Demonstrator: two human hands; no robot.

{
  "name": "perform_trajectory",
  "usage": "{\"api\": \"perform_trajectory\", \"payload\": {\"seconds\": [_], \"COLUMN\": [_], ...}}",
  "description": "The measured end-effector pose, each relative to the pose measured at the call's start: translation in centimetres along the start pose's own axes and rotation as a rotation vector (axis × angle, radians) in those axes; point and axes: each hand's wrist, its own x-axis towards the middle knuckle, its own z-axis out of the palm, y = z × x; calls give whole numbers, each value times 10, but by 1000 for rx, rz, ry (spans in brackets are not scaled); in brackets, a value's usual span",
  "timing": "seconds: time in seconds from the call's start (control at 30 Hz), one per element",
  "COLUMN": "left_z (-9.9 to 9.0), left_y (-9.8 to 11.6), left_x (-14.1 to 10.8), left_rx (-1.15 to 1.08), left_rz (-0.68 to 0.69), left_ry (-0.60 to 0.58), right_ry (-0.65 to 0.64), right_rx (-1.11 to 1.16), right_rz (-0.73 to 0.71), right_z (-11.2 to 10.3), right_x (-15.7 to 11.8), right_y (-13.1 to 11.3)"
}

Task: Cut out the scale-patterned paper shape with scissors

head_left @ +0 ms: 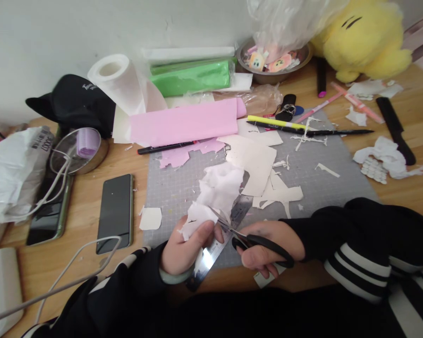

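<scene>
My left hand (185, 246) pinches a small piece of white paper (198, 219) that carries a short dark mark. In my right hand (268, 244) is a pair of scissors (268, 245) with black handles, its blades at the right edge of that paper. A crumpled white tissue (223, 185) lies just beyond the paper. Beneath my hands a metal ruler (211, 258) slants across the edge of the grey cutting mat (176, 192). Cream paper offcuts (255, 162) lie on the mat ahead of my right hand.
Pink folded paper (186, 121), a paper roll (118, 80) and green packets (193, 77) lie at the back. On the left are a phone (115, 211) and a loose cable (74, 277). A metal bowl (239, 54), yellow plush toy (363, 42) and black comb (396, 131) stand or lie right.
</scene>
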Motion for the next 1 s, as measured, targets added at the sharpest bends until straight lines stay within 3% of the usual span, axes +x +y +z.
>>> {"api": "perform_trajectory", "payload": {"seconds": [0.47, 0.7, 1.0], "left_z": [-1, 1, 0], "left_y": [1, 5, 4], "left_x": [-1, 2, 2], "left_rx": [2, 25, 37], "left_rz": [-22, -10, 34], "left_ry": [-4, 8, 2], "right_ry": [40, 19, 31], "right_rx": [22, 182, 213], "right_rz": [4, -53, -34], "right_z": [0, -6, -6], "right_x": [9, 15, 10], "right_y": [13, 15, 9]}}
